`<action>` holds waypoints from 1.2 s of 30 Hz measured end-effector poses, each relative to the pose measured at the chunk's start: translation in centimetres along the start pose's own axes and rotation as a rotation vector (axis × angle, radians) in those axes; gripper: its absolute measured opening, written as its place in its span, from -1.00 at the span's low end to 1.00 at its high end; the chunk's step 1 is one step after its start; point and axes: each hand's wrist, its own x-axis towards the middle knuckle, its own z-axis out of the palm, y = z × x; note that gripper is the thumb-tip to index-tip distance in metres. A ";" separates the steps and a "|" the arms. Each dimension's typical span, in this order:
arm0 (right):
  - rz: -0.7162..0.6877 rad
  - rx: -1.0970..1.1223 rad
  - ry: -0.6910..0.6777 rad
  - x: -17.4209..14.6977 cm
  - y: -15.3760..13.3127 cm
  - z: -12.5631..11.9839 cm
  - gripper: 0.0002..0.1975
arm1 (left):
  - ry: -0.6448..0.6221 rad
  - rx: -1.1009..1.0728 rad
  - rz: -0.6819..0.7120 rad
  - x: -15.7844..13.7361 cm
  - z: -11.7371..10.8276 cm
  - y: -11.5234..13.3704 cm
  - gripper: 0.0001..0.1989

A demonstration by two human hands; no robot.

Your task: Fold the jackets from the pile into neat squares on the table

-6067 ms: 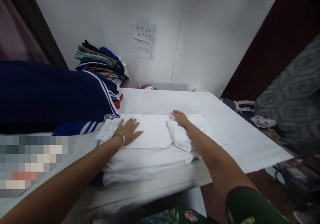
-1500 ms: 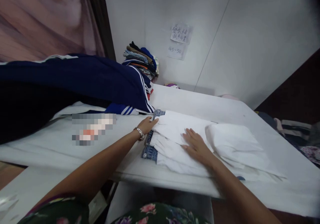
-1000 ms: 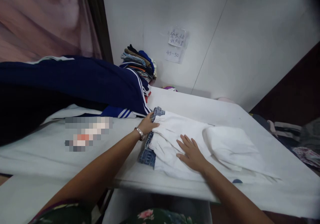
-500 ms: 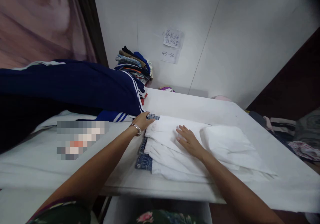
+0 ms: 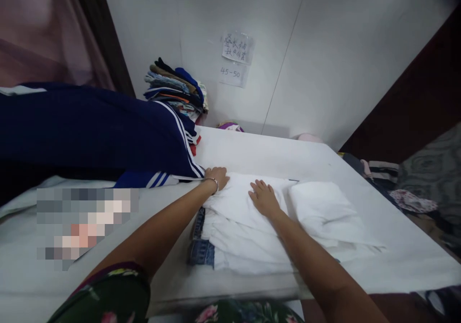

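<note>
A white garment (image 5: pixel 241 236) lies spread on the table in front of me, with blue denim (image 5: pixel 201 252) showing beneath its left edge. My left hand (image 5: pixel 217 177), a bracelet at its wrist, rests on the far left corner of the white cloth; its fingers are slightly bent over the fabric. My right hand (image 5: pixel 264 199) lies flat on the middle of the garment, fingers spread. Just right of it, a bunched white part (image 5: pixel 326 203) of cloth stands a little higher. The denim's far corner is hidden under my left hand.
A navy garment with white stripes (image 5: pixel 108 126) is heaped at the left of the white table (image 5: pixel 252 145). A stack of folded clothes (image 5: pixel 176 87) stands by the wall, near a handwritten sign (image 5: pixel 236 49). More clothes (image 5: pixel 385 171) lie beyond the table's right edge.
My left hand has moved onto the cloth's far left corner and covers the denim that showed there. My right hand stays on the garment. The view has shifted somewhat to the right.
</note>
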 end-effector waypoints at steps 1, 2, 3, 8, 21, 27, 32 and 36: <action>0.001 0.008 0.006 -0.1 0.0 0.1 -0.55 | 0.023 0.008 0.028 -0.2 0.0 0.0 -0.80; 0.009 0.021 0.015 -0.1 0.1 0.1 -0.54 | 0.049 0.013 0.062 -0.4 -0.1 0.1 -0.80; 0.018 0.037 0.032 -0.1 0.1 0.1 -0.52 | 0.078 0.017 0.099 -0.6 -0.3 0.1 -0.81; 0.047 0.116 0.153 -0.4 0.5 0.2 -0.36 | 0.133 0.018 0.263 -1.9 -1.1 -0.1 -0.87; 0.053 0.106 0.274 -0.7 0.8 0.4 -0.33 | 0.197 0.017 0.595 -4.5 -0.6 -1.2 -0.84; 0.090 0.056 0.128 -0.5 0.2 -0.1 -0.53 | -0.104 -0.178 0.113 0.3 -0.4 -2.7 -0.67; 0.110 0.029 0.051 -0.1 -0.4 -0.4 -0.52 | -0.188 -0.166 0.066 2.8 0.5 -3.2 -0.67; 0.118 0.026 -0.001 0.3 -0.4 -0.7 -0.54 | -0.196 -0.132 0.069 2.9 0.8 -3.1 -0.63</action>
